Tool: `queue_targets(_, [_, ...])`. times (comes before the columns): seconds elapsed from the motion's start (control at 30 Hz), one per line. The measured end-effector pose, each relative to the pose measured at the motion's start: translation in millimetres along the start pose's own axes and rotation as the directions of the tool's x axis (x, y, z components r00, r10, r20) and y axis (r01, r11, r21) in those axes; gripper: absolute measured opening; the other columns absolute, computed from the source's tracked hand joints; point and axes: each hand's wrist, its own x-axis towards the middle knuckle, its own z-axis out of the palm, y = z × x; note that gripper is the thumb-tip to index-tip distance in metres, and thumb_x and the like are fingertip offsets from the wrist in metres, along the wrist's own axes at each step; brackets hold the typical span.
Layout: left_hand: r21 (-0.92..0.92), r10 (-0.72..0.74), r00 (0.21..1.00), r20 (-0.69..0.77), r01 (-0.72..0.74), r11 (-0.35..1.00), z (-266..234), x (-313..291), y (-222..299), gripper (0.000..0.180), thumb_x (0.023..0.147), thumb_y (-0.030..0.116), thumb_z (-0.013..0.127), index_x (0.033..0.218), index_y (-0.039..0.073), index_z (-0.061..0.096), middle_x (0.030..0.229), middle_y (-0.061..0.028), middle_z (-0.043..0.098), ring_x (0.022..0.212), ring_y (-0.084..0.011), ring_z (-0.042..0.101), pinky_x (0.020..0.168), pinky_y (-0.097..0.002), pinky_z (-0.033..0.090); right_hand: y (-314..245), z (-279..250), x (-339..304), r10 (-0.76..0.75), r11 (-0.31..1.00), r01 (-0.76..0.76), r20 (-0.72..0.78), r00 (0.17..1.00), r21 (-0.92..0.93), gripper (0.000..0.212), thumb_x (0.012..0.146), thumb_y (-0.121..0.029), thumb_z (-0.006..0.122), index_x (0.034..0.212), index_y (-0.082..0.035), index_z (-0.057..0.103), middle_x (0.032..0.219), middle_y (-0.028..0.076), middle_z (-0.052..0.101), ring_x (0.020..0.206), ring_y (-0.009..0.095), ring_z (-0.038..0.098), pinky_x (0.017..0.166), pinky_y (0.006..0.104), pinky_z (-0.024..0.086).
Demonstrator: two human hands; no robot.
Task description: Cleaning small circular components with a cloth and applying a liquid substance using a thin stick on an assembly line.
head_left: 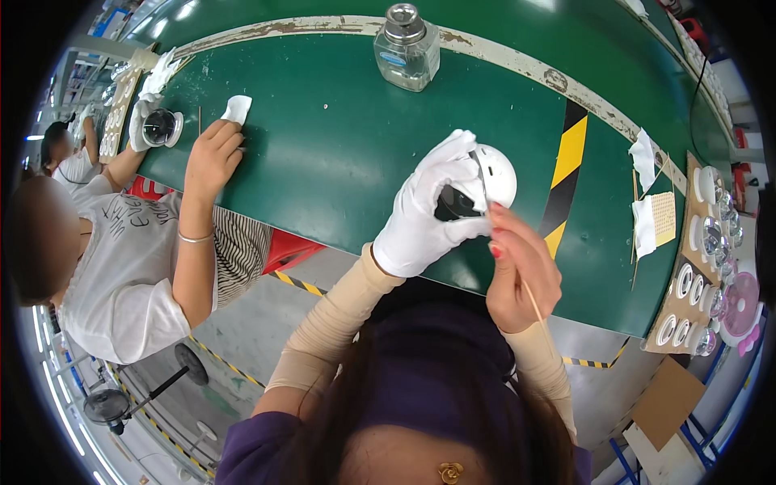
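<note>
Dome part (495, 174), white and round with a dark opening, sits clamped in your gloved left hand (428, 212) above the near edge of the green bench (339, 145). Your bare right hand (521, 267) pinches one thin wooden stick (532, 301), tip at the dome. One glass bottle (406, 48) with a metal cap stands at the far edge. Two white wipes (644, 194) lie to your right beside a cardboard tray (687, 299) of similar round parts. One co-worker (121, 259) sits on your left.

Blue oval label (394, 58) on glass bottle (408, 61)
</note>
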Motion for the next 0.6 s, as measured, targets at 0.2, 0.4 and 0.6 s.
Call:
queue_targets(0.2, [0.184, 0.041, 0.978, -0.203, -0.004, 0.983, -1, -8, 0, 0.031, 0.082, 0.013, 0.075, 0.112, 0.011, 0.068, 0.129, -0.0130, 0.053, 0.105, -0.0236, 0.059, 0.090, -0.0334, 0.049, 3, -5, 3, -0.087, 0.990, 0.089, 0.028, 0.996, -0.113, 0.016, 0.077, 0.011, 0.066, 0.093, 0.007, 0.063, 0.098, 0.022, 0.067, 0.082, 0.032, 0.070, 0.068, 0.0338, 0.058])
queue_targets(0.4, [0.108, 0.081, 0.984, -0.162, -0.064, 0.992, 3, -4, 6, 0.021, 0.080, 0.006, 0.075, 0.088, 0.007, 0.056, 0.134, -0.0194, 0.053, 0.108, -0.0259, 0.062, 0.087, -0.0350, 0.052, -1, 0, 4, -0.124, 0.981, 0.120, -0.017, 0.992, -0.153, 0.016, 0.075, 0.012, 0.066, 0.090, 0.008, 0.064, 0.099, 0.021, 0.067, 0.081, 0.032, 0.070, 0.067, 0.0339, 0.058])
queue_targets(0.6, [-0.043, -0.074, 0.989, -0.128, 0.069, 0.997, 1, -5, 8, 0.030, 0.077, 0.004, 0.076, 0.081, 0.007, 0.047, 0.136, -0.0203, 0.052, 0.116, -0.0266, 0.059, 0.094, -0.0356, 0.048, -4, -2, 3, -0.113, 0.980, 0.114, 0.012, 0.993, -0.164, 0.016, 0.074, 0.013, 0.066, 0.089, 0.009, 0.063, 0.099, 0.022, 0.067, 0.079, 0.032, 0.070, 0.066, 0.0332, 0.058])
